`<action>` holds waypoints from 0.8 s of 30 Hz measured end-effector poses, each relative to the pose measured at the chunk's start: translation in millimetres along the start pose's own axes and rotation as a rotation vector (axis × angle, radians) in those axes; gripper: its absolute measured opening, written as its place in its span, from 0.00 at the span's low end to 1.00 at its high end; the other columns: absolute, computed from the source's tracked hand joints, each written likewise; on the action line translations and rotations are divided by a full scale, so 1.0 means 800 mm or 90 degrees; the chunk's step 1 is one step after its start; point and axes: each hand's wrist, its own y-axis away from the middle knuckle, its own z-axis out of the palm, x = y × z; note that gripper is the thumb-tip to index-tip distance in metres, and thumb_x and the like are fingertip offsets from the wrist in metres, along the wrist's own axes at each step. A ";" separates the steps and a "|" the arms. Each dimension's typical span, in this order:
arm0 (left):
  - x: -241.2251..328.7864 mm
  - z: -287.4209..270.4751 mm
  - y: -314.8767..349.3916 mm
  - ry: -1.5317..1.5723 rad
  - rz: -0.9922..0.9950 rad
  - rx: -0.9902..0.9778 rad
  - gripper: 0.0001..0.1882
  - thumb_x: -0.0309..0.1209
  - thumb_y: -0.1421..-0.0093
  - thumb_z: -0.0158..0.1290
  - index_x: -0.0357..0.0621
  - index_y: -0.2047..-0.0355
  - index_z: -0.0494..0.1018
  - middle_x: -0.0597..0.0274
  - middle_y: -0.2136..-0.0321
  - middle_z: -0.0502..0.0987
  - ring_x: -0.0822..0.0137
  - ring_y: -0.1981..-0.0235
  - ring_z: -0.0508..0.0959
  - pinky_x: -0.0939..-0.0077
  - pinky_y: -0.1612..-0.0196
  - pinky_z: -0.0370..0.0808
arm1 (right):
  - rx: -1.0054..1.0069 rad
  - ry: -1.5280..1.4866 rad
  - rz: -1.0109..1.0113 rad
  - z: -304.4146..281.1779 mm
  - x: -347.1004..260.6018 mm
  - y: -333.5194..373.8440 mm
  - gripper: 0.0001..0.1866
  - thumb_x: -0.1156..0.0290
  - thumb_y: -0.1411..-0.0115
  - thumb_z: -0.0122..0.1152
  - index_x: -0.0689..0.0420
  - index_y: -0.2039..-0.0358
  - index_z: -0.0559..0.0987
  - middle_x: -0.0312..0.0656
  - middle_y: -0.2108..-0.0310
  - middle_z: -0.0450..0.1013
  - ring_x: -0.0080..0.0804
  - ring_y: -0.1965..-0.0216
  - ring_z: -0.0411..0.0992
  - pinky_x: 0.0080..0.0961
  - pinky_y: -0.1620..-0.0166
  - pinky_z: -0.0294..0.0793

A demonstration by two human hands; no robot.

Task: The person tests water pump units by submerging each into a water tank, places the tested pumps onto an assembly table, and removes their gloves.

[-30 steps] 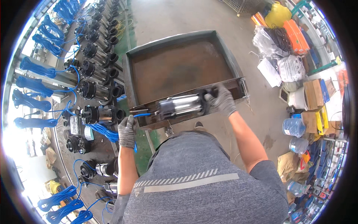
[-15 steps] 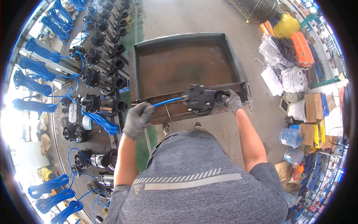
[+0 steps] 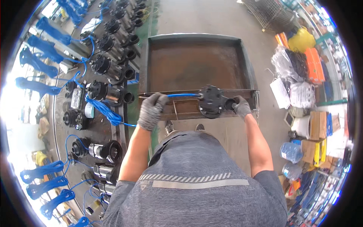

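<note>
In front of me, over the near edge of a rectangular metal tank (image 3: 196, 36), is a black submersible pump (image 3: 210, 101) with its round end face toward me. My right hand (image 3: 242, 106), in a grey glove, grips the pump's round outlet (image 3: 229, 103) on the right side. A blue cable (image 3: 184, 95) runs left from the pump into my left hand (image 3: 152, 110), also gloved and closed around it. The cable is stretched nearly level between the two. The lower body of the pump is hidden behind its end face.
To the left, several similar pumps (image 3: 102, 92) lie on a bench beside coiled blue cables (image 3: 104, 109). Cardboard boxes (image 3: 317, 125), plastic bags (image 3: 302, 94) and clear water jugs (image 3: 291, 152) crowd the right side. A grey crate (image 3: 268, 14) stands at the far right.
The pump has turned so its end face shows more fully. My left hand has risen, bringing the cable from a slant to nearly level. The whole view has shifted slightly.
</note>
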 end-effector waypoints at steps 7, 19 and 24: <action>-0.124 -0.073 0.023 -0.001 -0.151 0.182 0.19 0.42 0.27 0.57 0.41 0.70 0.80 0.72 0.80 0.72 0.79 0.78 0.67 0.77 0.74 0.65 | -0.020 0.119 -0.228 -0.013 -0.211 0.046 0.21 0.71 0.42 0.68 0.60 0.48 0.81 0.53 0.50 0.80 0.51 0.48 0.80 0.39 0.43 0.78; -0.212 -0.161 0.033 -0.405 -0.108 0.656 0.25 0.33 0.46 0.68 0.47 0.47 0.77 0.43 0.50 0.77 0.40 0.49 0.77 0.49 0.45 0.76 | -0.054 0.220 -0.181 0.022 -0.235 0.044 0.26 0.64 0.38 0.68 0.58 0.41 0.75 0.53 0.50 0.77 0.51 0.52 0.78 0.40 0.45 0.76; -0.245 -0.246 0.017 -0.370 -0.438 0.570 0.48 0.46 0.44 0.69 0.39 0.30 0.60 0.38 0.38 0.70 0.40 0.39 0.74 0.51 0.38 0.75 | -0.228 -0.044 0.055 0.018 -0.215 0.017 0.36 0.65 0.37 0.68 0.53 0.31 0.66 0.41 0.59 0.77 0.35 0.65 0.78 0.39 0.63 0.85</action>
